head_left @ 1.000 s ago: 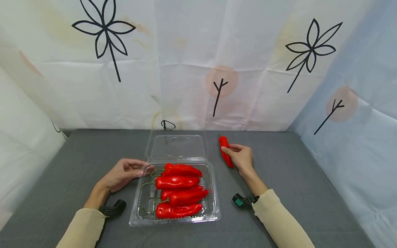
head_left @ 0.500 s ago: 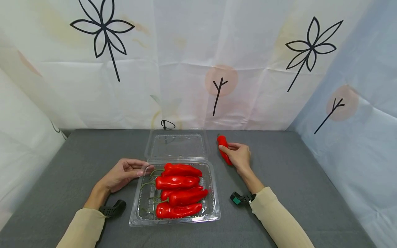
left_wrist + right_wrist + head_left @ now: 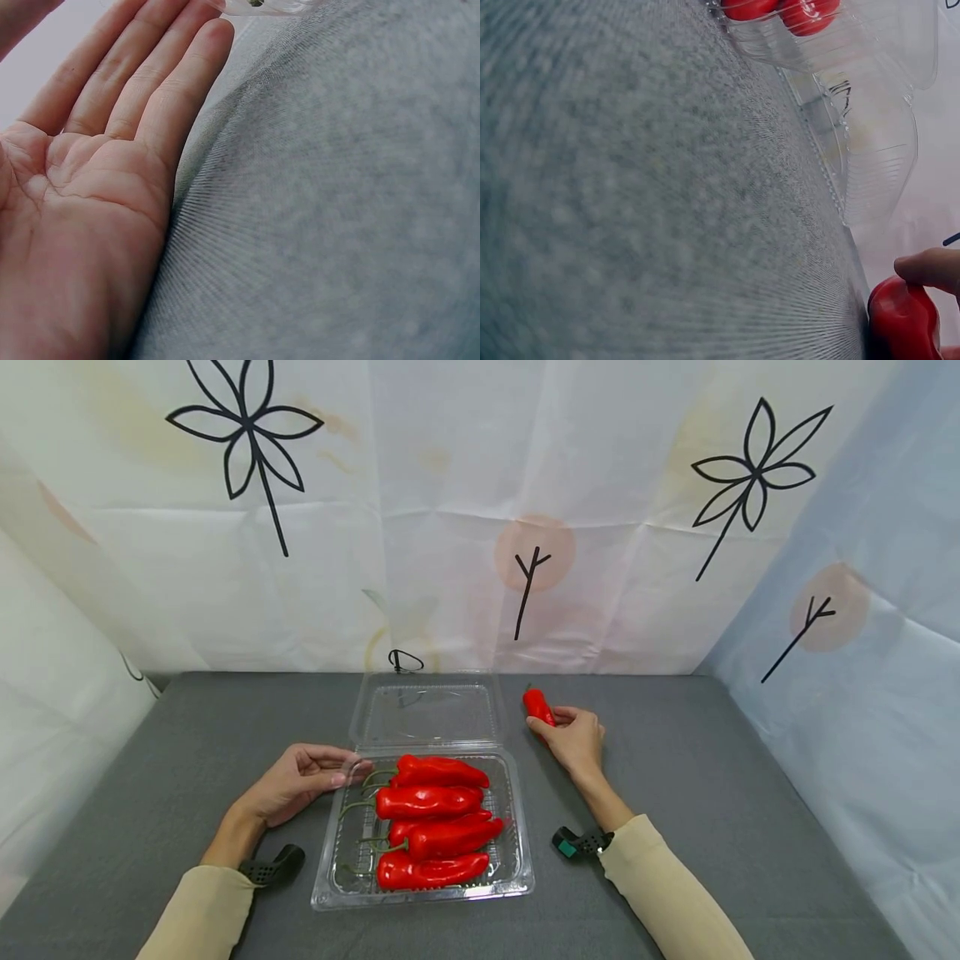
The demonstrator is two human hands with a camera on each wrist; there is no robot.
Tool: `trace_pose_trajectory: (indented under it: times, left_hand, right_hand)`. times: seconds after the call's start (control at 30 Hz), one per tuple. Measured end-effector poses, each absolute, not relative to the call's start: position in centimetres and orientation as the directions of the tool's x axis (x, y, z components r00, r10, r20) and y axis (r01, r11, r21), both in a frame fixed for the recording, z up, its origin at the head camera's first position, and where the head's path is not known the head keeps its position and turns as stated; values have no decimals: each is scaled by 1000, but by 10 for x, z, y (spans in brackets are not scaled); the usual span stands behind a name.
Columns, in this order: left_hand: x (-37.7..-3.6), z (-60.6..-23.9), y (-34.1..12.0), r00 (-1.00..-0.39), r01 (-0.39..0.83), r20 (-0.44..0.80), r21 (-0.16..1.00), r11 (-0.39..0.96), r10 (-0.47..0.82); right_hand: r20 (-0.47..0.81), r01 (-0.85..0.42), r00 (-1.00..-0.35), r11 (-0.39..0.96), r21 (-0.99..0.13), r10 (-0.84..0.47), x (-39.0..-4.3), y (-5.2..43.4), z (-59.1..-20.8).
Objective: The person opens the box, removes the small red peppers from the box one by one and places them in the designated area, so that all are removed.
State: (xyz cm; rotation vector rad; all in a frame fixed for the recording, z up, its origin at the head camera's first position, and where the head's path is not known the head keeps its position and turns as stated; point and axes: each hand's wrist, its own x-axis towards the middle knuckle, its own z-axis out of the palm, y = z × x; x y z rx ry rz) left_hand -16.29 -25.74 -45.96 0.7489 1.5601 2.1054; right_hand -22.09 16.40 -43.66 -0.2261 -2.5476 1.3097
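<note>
A clear plastic clamshell box (image 3: 513,881) sits open on the grey table, its lid (image 3: 426,712) lying flat behind it. Several red peppers (image 3: 427,802) with green stems lie side by side in the tray. My left hand (image 3: 300,779) rests palm up on the table, its straight fingertips (image 3: 214,34) touching the box's left rim. My right hand (image 3: 573,741) grips one more red pepper (image 3: 537,706) just right of the lid; only the pepper's stem end shows above my fingers. In the right wrist view a fingertip (image 3: 930,270) presses on that pepper (image 3: 900,319).
A grey cloth-covered table (image 3: 712,793) is fenced by white printed sheets (image 3: 480,510) at the back and both sides. A small black cord loop (image 3: 405,661) lies at the back edge behind the lid.
My right hand has closed further round the pepper and drawn it slightly up and left, so less of it shows. The left hand and the box have not moved.
</note>
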Motion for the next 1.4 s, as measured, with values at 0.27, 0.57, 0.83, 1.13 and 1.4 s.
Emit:
trace_pose_trajectory:
  times: [0.27,0.57,0.83,1.13,1.4]
  left_hand:
    - [-164,-461,-257,-764,-8,192,952,-306,616]
    - [-162,-459,-257,-777,-15,172,957,-291,606]
    - [-162,-459,-256,-772,-4,180,958,-287,610]
    - [-163,-457,-256,-772,-4,173,961,-277,612]
    - [-164,-458,-256,-758,6,195,956,-292,622]
  right_hand:
    - [167,-9,-966,616,-788,199,-220,164,-435]
    - [168,6,-964,645,-764,208,-221,166,-435]
    - [182,-21,-968,669,-743,172,-220,167,-434]
    - [179,-16,-969,676,-737,172,-220,167,-435]
    - [179,-19,-970,680,-733,166,-220,167,-433]
